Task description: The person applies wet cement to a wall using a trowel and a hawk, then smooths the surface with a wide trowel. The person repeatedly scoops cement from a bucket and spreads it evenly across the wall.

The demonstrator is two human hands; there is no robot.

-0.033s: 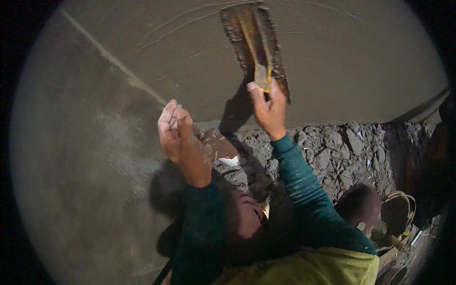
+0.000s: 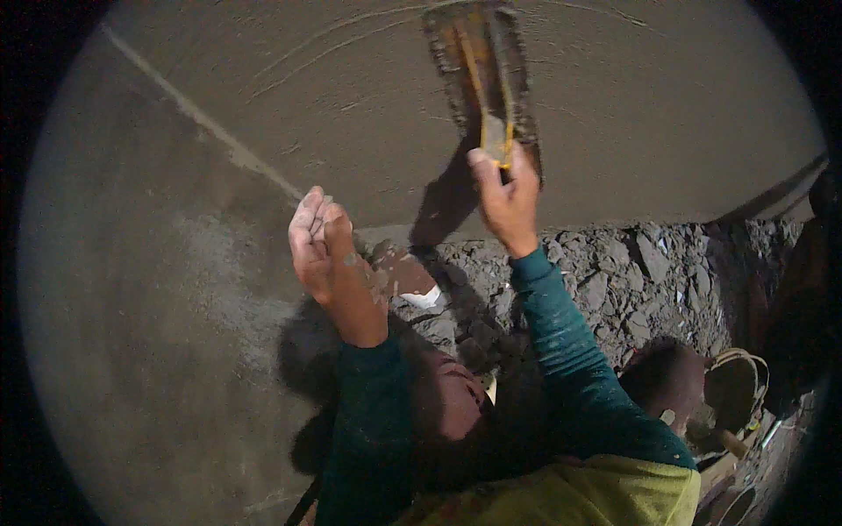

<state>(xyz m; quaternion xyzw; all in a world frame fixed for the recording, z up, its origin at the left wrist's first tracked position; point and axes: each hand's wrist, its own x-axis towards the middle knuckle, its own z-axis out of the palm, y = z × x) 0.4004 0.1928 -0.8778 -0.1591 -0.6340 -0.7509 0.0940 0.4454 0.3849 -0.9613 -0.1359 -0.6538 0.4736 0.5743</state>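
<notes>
My right hand (image 2: 509,197) grips the near end of the yellow handle of a long, mortar-crusted plastering float (image 2: 480,74). The float's dark brown, ragged-edged board lies close over the wet grey mortar surface (image 2: 640,114), pointing away from me; whether it presses flat I cannot tell. Off to the left, my left hand (image 2: 329,267) is raised with its fingers curled together and the thumb against them. Grey mortar coats those fingers, and anything inside them is hidden. It hovers near the seam where the fresh mortar meets a smoother, darker grey surface (image 2: 140,289).
Broken mortar and rubble (image 2: 614,280) line the near edge of the wet surface. A bucket (image 2: 735,394) with a pale rim stands at the lower right, beside my knee (image 2: 671,381). A pale ridge (image 2: 202,114) runs diagonally at the upper left.
My right hand and the float have shifted slightly to the right. The left hand has stayed almost in place.
</notes>
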